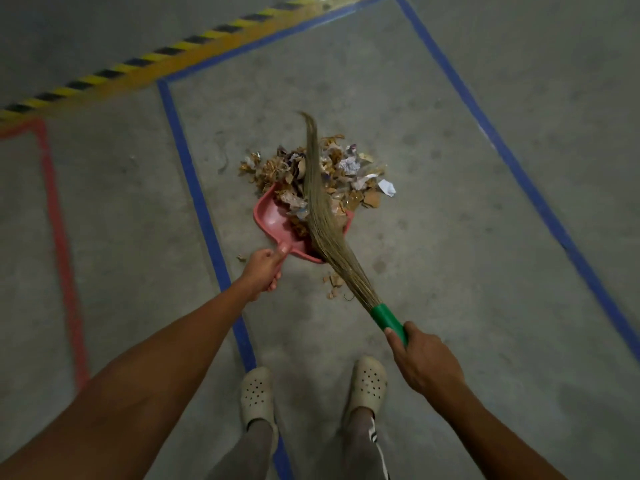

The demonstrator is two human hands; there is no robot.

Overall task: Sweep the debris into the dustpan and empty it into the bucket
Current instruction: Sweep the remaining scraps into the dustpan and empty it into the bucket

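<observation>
A red dustpan (273, 221) lies on the concrete floor, its mouth against a pile of debris (346, 168) made of dry leaves, cardboard bits and crumpled paper. Some debris sits inside the pan. My left hand (265, 270) grips the dustpan's handle. My right hand (424, 363) grips the green handle of a straw broom (323, 216), whose bristles lie across the pan and the pile, tips pointing away from me. A few scraps (334, 282) lie on the floor just behind the pan. No bucket is in view.
Blue tape lines (204, 216) frame the floor area around the pile. A red line (62, 244) runs at the left and a yellow-black hazard stripe (156, 53) crosses the far side. My feet in pale clogs (258, 396) stand near the bottom.
</observation>
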